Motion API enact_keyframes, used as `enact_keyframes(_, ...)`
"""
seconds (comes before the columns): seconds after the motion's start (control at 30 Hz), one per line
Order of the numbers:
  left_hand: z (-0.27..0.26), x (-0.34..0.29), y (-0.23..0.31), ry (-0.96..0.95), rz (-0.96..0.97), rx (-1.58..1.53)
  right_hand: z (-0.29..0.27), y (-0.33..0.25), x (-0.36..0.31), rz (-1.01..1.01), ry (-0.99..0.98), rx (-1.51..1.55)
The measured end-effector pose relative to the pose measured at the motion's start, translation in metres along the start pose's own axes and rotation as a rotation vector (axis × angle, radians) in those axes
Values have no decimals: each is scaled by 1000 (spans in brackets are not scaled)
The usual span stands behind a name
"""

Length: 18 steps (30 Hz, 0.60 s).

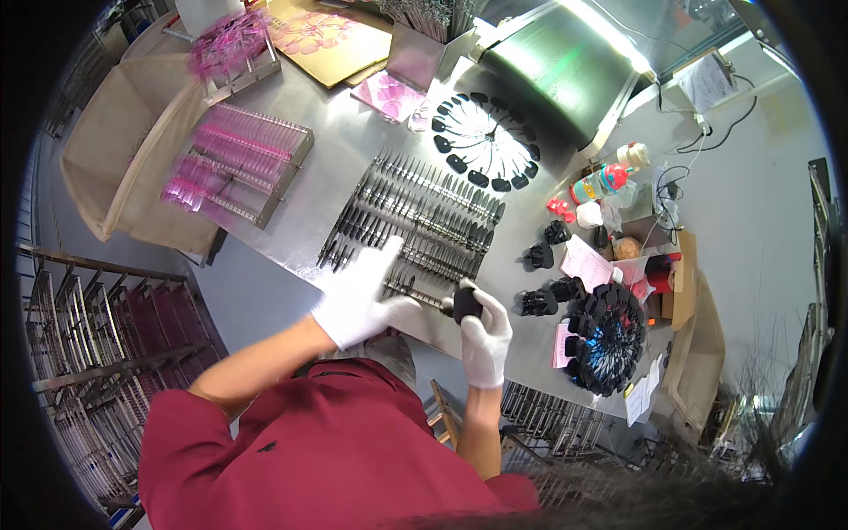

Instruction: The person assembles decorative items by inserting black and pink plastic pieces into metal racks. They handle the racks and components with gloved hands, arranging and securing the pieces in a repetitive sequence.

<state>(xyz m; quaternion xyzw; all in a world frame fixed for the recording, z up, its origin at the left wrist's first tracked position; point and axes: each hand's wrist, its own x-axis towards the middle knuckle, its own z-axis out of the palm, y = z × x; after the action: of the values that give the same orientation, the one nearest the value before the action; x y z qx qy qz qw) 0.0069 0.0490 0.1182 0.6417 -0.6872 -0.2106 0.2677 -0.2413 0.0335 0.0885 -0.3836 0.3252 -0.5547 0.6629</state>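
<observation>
Both my hands wear white gloves. My left hand [360,296] reaches over the near left edge of a rack, its fingers stretched out and the thumb apart; I see nothing held in it. My right hand [486,340] pinches a black rounded piece [468,303] at the rack's near right corner. The rack carries several rows of slender dark metal pieces [415,216] standing side by side. Whether the left fingertips touch the pieces, I cannot tell.
A ring of black-tipped pieces [455,164] lies under bright light; a darker round cluster [609,340] sits at right. Racks of pink translucent pieces [238,159] stand at left beside a beige bin [132,150]. Bottles [601,183] and black clips [536,303] are on the right.
</observation>
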Motion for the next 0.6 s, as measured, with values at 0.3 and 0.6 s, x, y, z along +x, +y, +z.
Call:
enact_keyframes(0.3, -10, 10, -96, -204, 547, 464, 30, 57, 33, -273, -213, -1154)
enact_keyframes(0.6, 12, 22, -46, -240, 677, 336, -26, 32, 8, -202, -196, -1079)
